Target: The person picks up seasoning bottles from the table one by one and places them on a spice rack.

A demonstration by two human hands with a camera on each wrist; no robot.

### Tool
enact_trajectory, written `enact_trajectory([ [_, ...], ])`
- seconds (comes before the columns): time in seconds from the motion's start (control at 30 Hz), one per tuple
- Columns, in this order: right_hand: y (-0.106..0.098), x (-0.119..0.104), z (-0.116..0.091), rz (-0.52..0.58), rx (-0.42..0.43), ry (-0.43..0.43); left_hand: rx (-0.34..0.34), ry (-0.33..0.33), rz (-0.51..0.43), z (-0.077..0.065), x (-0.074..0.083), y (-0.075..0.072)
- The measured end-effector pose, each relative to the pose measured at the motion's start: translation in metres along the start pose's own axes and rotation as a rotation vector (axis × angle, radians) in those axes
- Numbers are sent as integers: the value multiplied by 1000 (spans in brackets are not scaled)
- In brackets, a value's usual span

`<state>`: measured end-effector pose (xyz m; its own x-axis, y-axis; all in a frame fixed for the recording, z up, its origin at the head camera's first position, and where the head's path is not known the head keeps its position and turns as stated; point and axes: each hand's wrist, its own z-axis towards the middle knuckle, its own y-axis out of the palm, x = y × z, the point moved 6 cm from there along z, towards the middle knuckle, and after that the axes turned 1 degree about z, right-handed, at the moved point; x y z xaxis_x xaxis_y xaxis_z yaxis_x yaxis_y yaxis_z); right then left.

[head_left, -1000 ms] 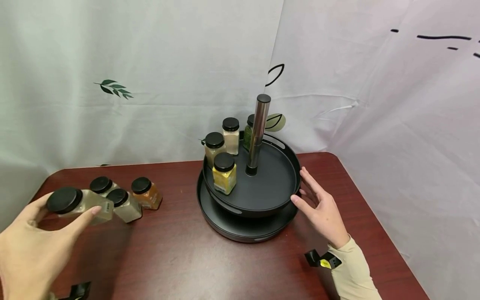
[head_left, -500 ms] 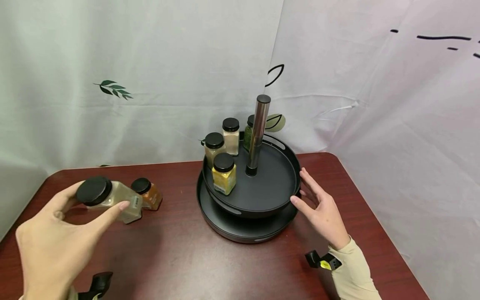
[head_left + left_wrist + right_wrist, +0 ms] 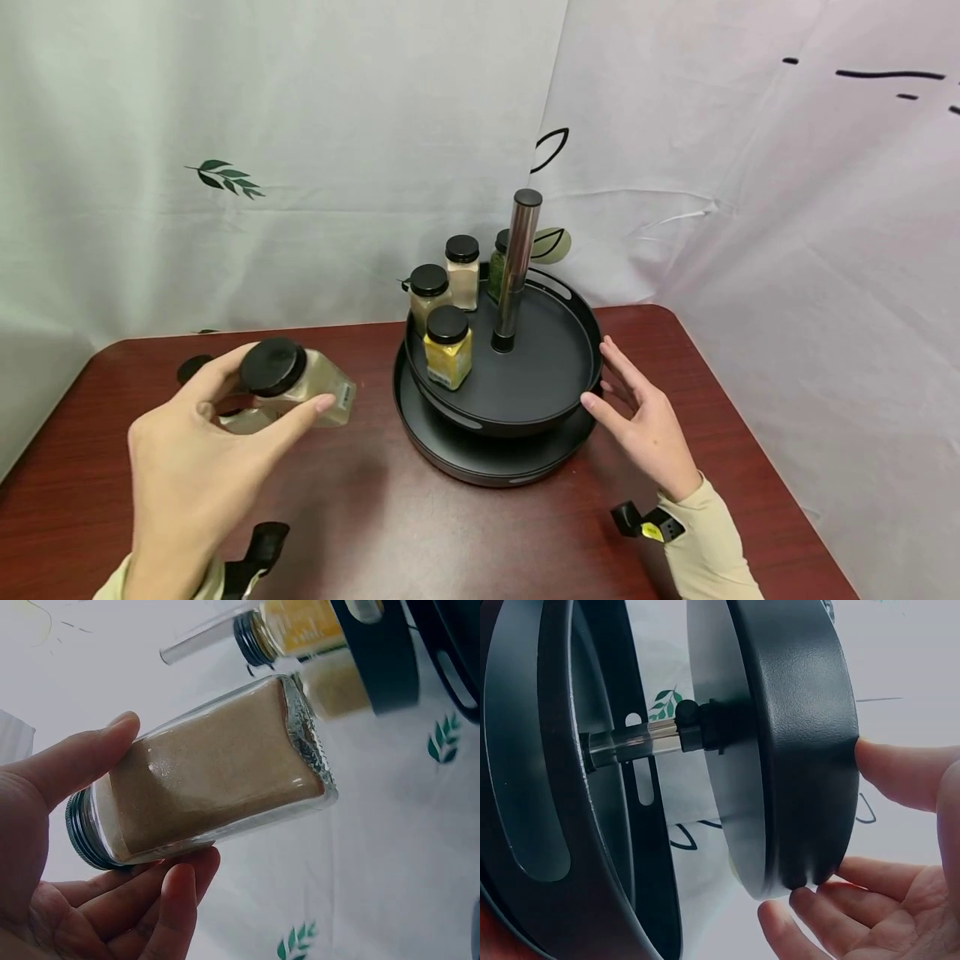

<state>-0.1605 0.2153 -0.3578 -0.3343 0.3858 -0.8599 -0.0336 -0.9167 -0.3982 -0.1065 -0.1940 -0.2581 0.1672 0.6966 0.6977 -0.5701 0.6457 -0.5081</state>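
Note:
In the head view, my left hand (image 3: 198, 450) holds a spice jar (image 3: 318, 387) tilted above the table, thumb on one side and fingers on the other. The left wrist view shows this glass jar (image 3: 217, 772) filled with beige powder, its black lid toward the palm. A black two-tier turntable (image 3: 547, 387) stands at centre. My right hand (image 3: 645, 433) touches the outer wall of its upper tray with thumb and fingertips, fingers mostly extended. In the right wrist view the upper tray's wall (image 3: 802, 750) meets those fingertips.
On the upper tray's left stand a yellow spice jar (image 3: 450, 362), two pale jars (image 3: 462, 279) and a green jar (image 3: 495, 275) beside the metal post (image 3: 517, 271). Behind my left hand, other jars (image 3: 247, 421) are partly hidden on the table. The lower tray (image 3: 487, 462) reaches farther forward.
My left hand has carried the spice jar rightward across the table toward the turntable, now covering the orange jar. My right hand and the turntable have stayed put.

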Motion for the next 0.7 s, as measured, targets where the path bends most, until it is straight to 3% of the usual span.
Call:
enact_trajectory([
  [0.27, 0, 0, 0, 2, 1, 2, -68, 100, -53, -3, 27, 19],
  [0.7, 0, 1, 0, 4, 5, 3, -122, 304, -137, -9, 64, 51],
])
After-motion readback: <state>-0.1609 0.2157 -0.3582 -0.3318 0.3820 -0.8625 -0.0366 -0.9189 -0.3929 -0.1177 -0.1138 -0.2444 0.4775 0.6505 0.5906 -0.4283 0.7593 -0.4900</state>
